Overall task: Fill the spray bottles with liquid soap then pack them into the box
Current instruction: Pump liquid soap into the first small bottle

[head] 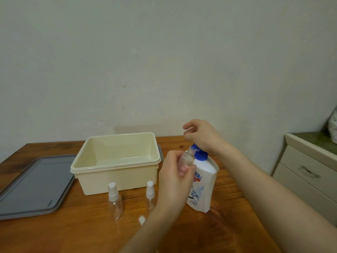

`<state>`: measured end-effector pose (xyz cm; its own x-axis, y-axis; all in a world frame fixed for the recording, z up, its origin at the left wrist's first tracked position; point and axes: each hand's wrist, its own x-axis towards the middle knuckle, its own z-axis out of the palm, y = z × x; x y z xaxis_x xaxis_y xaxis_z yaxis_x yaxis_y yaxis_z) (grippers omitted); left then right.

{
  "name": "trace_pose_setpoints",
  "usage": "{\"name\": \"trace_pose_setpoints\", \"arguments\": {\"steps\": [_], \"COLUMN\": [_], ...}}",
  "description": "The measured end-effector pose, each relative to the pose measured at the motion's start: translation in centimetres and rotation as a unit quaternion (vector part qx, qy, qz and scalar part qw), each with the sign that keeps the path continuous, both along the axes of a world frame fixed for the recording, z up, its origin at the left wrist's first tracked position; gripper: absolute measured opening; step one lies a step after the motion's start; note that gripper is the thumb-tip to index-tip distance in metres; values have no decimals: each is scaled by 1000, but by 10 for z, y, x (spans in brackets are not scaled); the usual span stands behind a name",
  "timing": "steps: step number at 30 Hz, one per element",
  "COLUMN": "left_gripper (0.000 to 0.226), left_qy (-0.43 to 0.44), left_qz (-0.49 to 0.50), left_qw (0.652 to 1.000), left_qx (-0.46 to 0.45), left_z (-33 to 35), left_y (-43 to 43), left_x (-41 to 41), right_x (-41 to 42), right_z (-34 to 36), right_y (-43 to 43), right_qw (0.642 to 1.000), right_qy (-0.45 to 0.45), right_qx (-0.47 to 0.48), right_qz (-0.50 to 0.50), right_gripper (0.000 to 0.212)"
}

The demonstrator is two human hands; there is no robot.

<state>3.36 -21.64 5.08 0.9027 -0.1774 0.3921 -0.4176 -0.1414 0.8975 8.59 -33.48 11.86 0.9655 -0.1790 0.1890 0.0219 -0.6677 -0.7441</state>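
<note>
Wood table (82, 234) by pale wall. L hand (173, 179) wrapped round uncapped spray bottle (187, 159), mouth up under spout of blue pump (200, 154) on soap bottle (202, 189). R hand (202, 136) atop pump, fingers loosely curled, gripping nothing. Capped bottle (114, 201) + second capped bottle (150, 196) upright in front of open cream box (118, 179); grey lid (34, 187) to its left.

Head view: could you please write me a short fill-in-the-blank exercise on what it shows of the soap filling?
1. The right hand rests on top of the soap dispenser, on its ____ pump.
2. The left hand holds a small clear bottle against the pump, while ____ capped spray bottles stand in front of the cream box.
3. The grey lid lies on the table to the ____ of the cream box.

Missing words: blue; two; left
</note>
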Motion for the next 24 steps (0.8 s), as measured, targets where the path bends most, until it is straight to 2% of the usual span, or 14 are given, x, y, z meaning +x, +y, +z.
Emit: {"name": "trace_pose_setpoints", "arguments": {"steps": [6, 11, 20, 24], "left_gripper": [29, 30, 31, 46], "left_qy": [-14, -30, 13, 40], "left_qz": [1, 7, 20, 25], "left_qw": [1000, 999, 999, 998], "left_qx": [0, 12, -26, -32], "left_z": [5, 5, 2, -3], "left_y": [0, 1, -5, -6], "left_x": [1, 3, 0, -1], "right_x": [-1, -1, 1, 0], "right_z": [13, 12, 13, 14], "right_y": [-1, -1, -2, -2], "right_qw": [1000, 1000, 999, 999], "right_qy": [16, 14, 30, 29], "right_qx": [-14, 14, -27, -44], "right_qz": [20, 14, 13, 4], "right_gripper": [31, 31, 30, 28]}}
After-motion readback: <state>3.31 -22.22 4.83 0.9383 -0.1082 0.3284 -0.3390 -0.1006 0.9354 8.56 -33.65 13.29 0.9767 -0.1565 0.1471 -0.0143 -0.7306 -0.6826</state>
